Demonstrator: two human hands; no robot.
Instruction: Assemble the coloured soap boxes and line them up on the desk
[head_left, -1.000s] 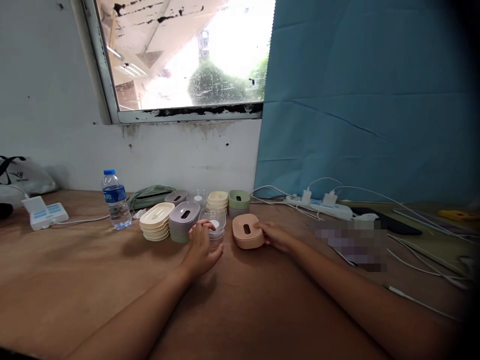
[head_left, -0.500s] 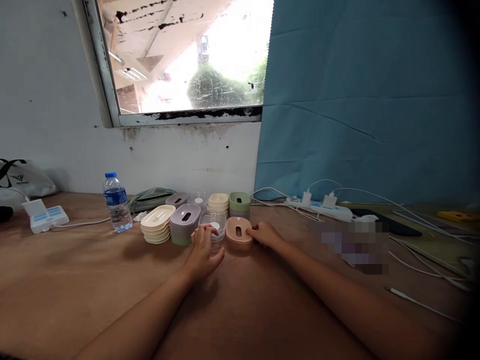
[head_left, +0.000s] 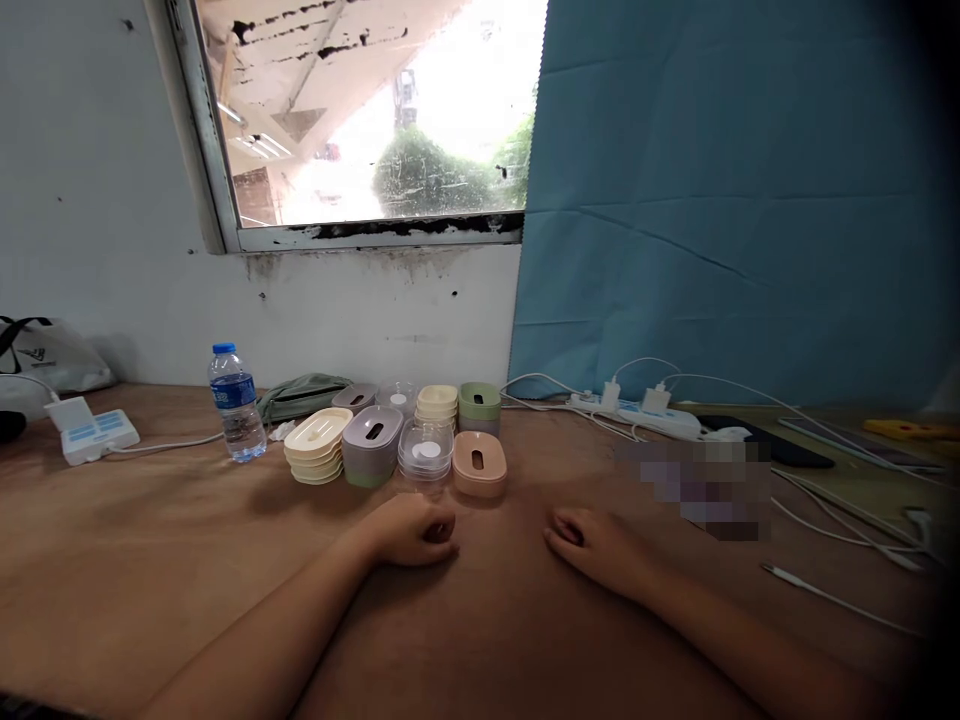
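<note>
My left hand (head_left: 415, 530) rests on the table in a loose fist, nothing visible in it, just in front of a stack of clear plastic containers (head_left: 425, 450). Likewise curled and without any object, my right hand (head_left: 598, 545) lies further right, apart from everything. Between and beyond the hands stands a peach box with a slotted lid (head_left: 480, 465). Left of the clear stack are a purple-and-green slotted box (head_left: 373, 445) and a stack of cream lids or trays (head_left: 315, 450). Behind sit a green slotted box (head_left: 479, 402), more cream pieces (head_left: 436, 405) and another clear container (head_left: 397, 398).
A water bottle (head_left: 238, 405) with a blue cap stands left of the boxes, near a grey-green pouch (head_left: 300, 398). Power strips (head_left: 100, 436) and white cables (head_left: 817, 592) lie at both sides. A blurred patch (head_left: 709, 490) covers something on the right.
Both hands have drawn back toward me, the left from the clear stack and the right from the peach box. Their fingers have curled in. The boxes stay in place.
</note>
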